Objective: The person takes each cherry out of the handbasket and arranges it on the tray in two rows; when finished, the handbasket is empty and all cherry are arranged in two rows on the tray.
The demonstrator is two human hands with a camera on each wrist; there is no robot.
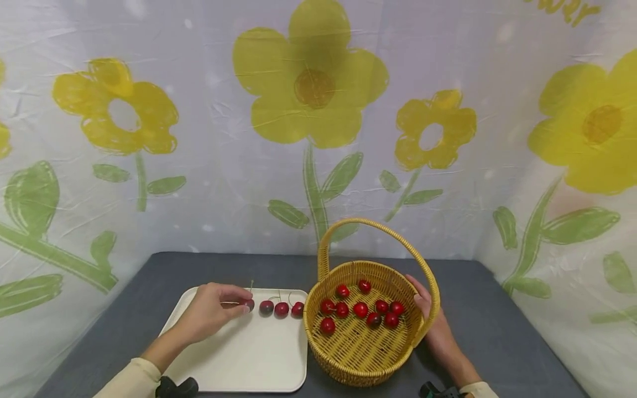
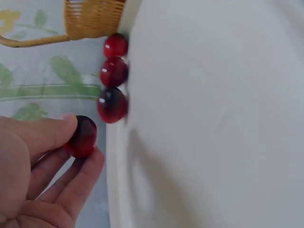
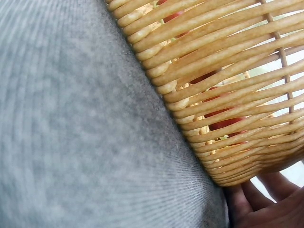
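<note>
Between thumb and fingertips my left hand [image 1: 214, 309] pinches a dark red cherry [image 2: 81, 137] near the far edge of the white tray [image 1: 239, 359]. Three more cherries [image 1: 281, 309] with stems stand in a row beside it, along that edge toward the basket. On the right, my right hand [image 1: 432, 315] grips the side of the yellow wicker basket [image 1: 358, 376] near its rim. In the right wrist view, fingers [image 3: 280, 187] curl behind the woven wall [image 3: 228, 95]. Several red cherries [image 1: 360, 309] lie on the basket's floor.
The basket's tall arched handle [image 1: 378, 224] rises over its opening. Tray and basket stand side by side on a dark grey table cover [image 1: 278, 270]. Behind them hangs a pale curtain [image 1: 209, 193] with painted yellow flowers.
</note>
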